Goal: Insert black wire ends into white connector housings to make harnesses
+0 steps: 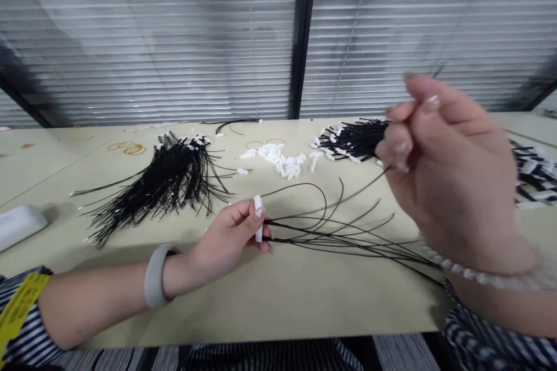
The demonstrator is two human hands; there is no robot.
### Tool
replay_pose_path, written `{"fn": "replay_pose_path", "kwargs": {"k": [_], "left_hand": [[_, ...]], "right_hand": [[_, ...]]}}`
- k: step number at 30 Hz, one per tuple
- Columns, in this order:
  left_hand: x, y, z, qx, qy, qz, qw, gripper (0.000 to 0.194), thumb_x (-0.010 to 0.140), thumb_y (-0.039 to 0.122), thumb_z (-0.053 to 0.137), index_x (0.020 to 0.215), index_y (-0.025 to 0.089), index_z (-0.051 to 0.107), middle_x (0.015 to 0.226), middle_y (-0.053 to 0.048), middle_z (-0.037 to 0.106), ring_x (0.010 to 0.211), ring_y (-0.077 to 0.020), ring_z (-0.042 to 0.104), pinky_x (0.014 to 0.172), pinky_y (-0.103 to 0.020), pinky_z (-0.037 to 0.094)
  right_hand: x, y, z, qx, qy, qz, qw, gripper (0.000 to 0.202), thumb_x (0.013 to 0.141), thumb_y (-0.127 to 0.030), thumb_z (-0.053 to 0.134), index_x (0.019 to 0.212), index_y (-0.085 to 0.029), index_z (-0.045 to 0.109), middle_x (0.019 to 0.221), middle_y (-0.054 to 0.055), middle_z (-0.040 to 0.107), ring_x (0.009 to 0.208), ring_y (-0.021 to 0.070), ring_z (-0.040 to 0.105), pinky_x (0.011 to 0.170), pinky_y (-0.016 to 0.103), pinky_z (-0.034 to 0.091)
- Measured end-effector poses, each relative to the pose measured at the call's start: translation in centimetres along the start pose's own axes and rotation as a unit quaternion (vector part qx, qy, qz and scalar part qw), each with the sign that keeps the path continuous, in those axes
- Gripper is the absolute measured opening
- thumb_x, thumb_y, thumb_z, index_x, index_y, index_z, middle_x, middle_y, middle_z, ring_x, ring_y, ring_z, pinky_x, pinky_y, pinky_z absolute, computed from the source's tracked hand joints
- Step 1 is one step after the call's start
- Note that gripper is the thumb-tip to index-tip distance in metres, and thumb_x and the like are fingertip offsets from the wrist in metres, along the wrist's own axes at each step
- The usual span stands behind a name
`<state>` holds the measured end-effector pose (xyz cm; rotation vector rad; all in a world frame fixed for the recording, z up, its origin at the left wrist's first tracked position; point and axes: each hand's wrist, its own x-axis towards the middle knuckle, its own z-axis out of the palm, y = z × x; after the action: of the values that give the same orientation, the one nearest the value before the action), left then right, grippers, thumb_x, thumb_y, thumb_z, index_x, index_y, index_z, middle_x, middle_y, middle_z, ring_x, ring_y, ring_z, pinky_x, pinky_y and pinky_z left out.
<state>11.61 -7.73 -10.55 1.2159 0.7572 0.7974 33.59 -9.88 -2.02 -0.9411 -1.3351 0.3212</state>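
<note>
My left hand [228, 233] is closed over the table, thumb and fingers pinching a slim white connector [258, 204] held upright. Several thin black wires [343, 236] run out of the connector's right side and fan toward the right. One more wire loops from its upper end. My right hand [461, 168] is raised at the right, fingers curled together and slightly blurred. A single black wire [368, 184] stretches from the bundle up into those fingers. A short dark tip shows above them, perhaps the same wire's end.
Behind my left hand lies a bundle of black wires [167, 185] with white connectors. Loose white connectors [281, 156] are heaped at the middle. A second wire bundle [357, 138] sits back right, near more connectors [537, 171]. Rubber bands [133, 149] and a white object [21, 226] lie left.
</note>
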Motion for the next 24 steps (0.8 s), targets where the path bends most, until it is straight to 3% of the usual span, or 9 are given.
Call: {"fn": "replay_pose_path", "kwargs": {"k": [3,5,7,10,13,24], "left_hand": [[-0.1,0.0,0.1,0.015,-0.014,0.012,1.000,0.025,0.079,0.038,0.055,0.071,0.015,0.050,0.061,0.004,0.057,0.051,-0.0072,0.058,0.053,-0.020,0.047],[-0.2,0.0,0.1,0.032,-0.020,0.021,0.999,0.025,0.078,0.038,0.055,0.070,0.015,0.050,0.060,0.004,0.057,0.050,-0.0073,0.057,0.052,-0.020,0.047],[-0.3,0.0,0.1,0.042,-0.030,0.033,0.998,0.025,0.078,0.038,0.055,0.070,0.014,0.050,0.060,0.003,0.056,0.050,-0.0077,0.057,0.052,-0.021,0.048],[-0.4,0.1,0.1,0.048,-0.041,0.040,0.997,0.025,0.079,0.037,0.054,0.070,0.014,0.048,0.062,0.003,0.056,0.051,-0.0081,0.058,0.053,-0.022,0.048],[-0.4,0.1,0.0,0.046,-0.042,0.038,0.997,0.024,0.080,0.036,0.053,0.070,0.014,0.047,0.062,0.003,0.056,0.052,-0.0079,0.058,0.054,-0.022,0.049],[-0.7,0.0,-0.2,0.098,-0.070,0.064,0.991,0.020,0.084,0.031,0.049,0.073,0.014,0.048,0.067,0.003,0.055,0.057,-0.0074,0.059,0.057,-0.021,0.048]], "right_hand": [[-1.5,-0.2,1.3,-0.075,-0.159,0.006,0.984,0.042,0.083,-0.012,0.042,0.124,-0.017,0.031,0.066,-0.002,0.059,0.049,0.0096,0.050,0.045,0.023,0.037],[-2.7,-0.2,2.2,-0.163,-0.271,0.000,0.949,0.033,0.084,-0.015,0.043,0.117,-0.016,0.037,0.067,-0.001,0.061,0.058,0.0116,0.056,0.051,0.024,0.040],[-3.5,0.0,2.8,-0.225,-0.333,-0.012,0.916,0.026,0.086,-0.018,0.040,0.113,-0.016,0.042,0.072,0.000,0.063,0.064,0.0117,0.058,0.055,0.023,0.040],[-3.7,0.0,2.9,-0.247,-0.354,-0.069,0.899,0.021,0.087,-0.016,0.040,0.104,-0.019,0.051,0.073,-0.002,0.062,0.063,0.0082,0.055,0.056,0.020,0.037],[-3.3,0.1,2.6,-0.246,-0.338,-0.109,0.902,0.013,0.085,-0.016,0.046,0.080,-0.018,0.058,0.067,-0.005,0.060,0.059,0.0047,0.050,0.057,0.017,0.035],[-3.5,0.7,3.4,-0.306,-0.360,-0.054,0.880,0.016,0.084,-0.019,0.043,0.072,-0.017,0.054,0.065,-0.004,0.058,0.058,0.0068,0.045,0.056,0.020,0.031]]}}
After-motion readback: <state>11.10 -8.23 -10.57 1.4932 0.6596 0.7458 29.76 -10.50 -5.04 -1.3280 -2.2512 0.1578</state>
